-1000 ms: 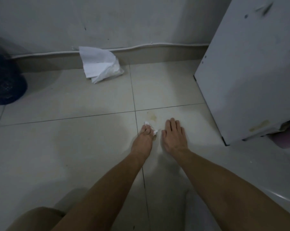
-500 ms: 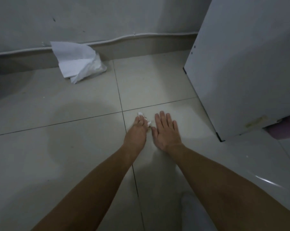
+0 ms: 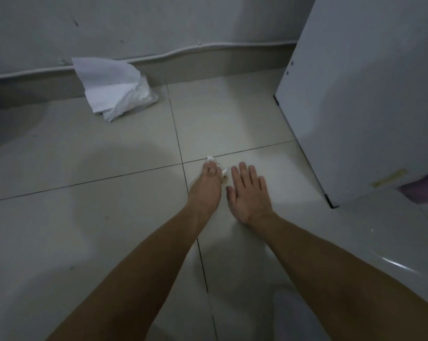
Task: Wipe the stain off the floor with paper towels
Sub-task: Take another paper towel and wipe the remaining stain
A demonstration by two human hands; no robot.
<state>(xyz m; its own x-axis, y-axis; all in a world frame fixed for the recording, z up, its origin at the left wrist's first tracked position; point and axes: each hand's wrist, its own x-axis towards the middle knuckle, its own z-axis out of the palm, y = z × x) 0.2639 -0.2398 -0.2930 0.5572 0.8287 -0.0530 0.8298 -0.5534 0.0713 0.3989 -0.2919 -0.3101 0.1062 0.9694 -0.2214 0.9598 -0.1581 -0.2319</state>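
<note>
The left hand (image 3: 205, 187) clenches a wadded paper towel (image 3: 210, 159) on the floor (image 3: 109, 217) beside the tile joint crossing; the right hand (image 3: 248, 193) lies flat, fingers released, just right of it. Rub with short, firm strokes over any stain left under the wad

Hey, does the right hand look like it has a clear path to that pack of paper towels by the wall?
Probably yes, with a stretch. The right hand lies flat and holds nothing, and only bare floor separates it from the pack of paper towels against the wall; the left hand sits just beside that path.
</note>
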